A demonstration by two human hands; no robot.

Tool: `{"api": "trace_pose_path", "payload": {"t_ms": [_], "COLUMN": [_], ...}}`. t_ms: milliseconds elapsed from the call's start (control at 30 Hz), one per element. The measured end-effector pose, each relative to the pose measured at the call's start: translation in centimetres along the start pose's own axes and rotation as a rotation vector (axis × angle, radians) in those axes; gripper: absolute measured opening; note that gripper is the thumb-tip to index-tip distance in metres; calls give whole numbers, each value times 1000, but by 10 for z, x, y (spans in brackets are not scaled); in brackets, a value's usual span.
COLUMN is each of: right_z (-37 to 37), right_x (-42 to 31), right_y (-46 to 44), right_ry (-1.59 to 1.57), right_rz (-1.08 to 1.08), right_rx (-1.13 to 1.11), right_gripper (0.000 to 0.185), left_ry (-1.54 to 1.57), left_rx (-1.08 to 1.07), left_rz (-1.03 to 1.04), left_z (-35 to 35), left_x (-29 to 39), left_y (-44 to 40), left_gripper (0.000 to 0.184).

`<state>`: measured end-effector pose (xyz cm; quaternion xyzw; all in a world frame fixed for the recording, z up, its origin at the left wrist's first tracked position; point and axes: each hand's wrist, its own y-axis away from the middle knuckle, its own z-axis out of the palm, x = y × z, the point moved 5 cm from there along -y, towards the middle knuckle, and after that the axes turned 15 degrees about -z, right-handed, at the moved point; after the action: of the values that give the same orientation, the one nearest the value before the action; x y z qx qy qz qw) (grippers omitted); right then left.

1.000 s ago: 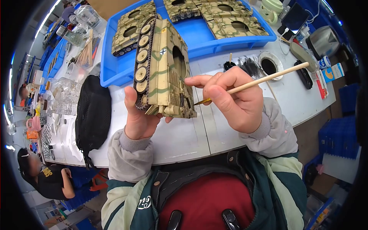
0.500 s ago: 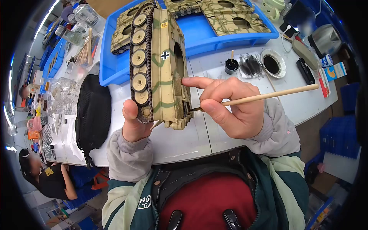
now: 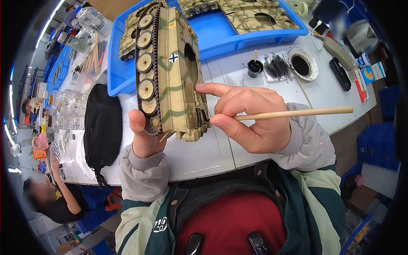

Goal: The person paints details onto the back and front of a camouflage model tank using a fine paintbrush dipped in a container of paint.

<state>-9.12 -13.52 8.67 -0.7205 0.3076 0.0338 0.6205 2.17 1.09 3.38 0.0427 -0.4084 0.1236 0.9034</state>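
A tan and green camouflaged model tank hull is tilted up on its end above the table, its wheels and track facing left. My left hand grips its lower end, thumb beside the track, the other fingers mostly hidden behind. Pinched in my right hand is a brush with a pale wooden handle. Its tip is hidden at the hull's lower right edge, and my index fingertip rests against the hull's right side. A small pot of black paint stands to the right, beside a black-smeared sheet.
Behind the hull, a blue tray holds several more hulls. A dish of black liquid is at the right, near a black marker-like object. A black pouch lies left, near clear jars. A person sits lower left.
The hull has turned more upright and shifted slightly left, still in my left hand. My right hand has followed it left, and the brush handle is now nearly level. The other person has raised an arm.
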Motion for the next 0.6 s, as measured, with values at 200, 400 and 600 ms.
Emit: {"api": "trace_pose_path", "payload": {"t_ms": [200,400,600], "right_z": [2,1,1], "right_x": [0,-1,0], "right_y": [1,-1,0], "right_ry": [-6,-15,-15], "right_rz": [-11,-37,-21], "right_rx": [-34,-30,-24], "right_gripper": [9,10,10], "left_ry": [46,61,167], "left_rx": [21,32,163], "left_rz": [6,26,137], "left_z": [-8,-10,-15], "left_x": [-1,0,-3], "left_y": [4,4,7], "left_gripper": [92,93,93]}}
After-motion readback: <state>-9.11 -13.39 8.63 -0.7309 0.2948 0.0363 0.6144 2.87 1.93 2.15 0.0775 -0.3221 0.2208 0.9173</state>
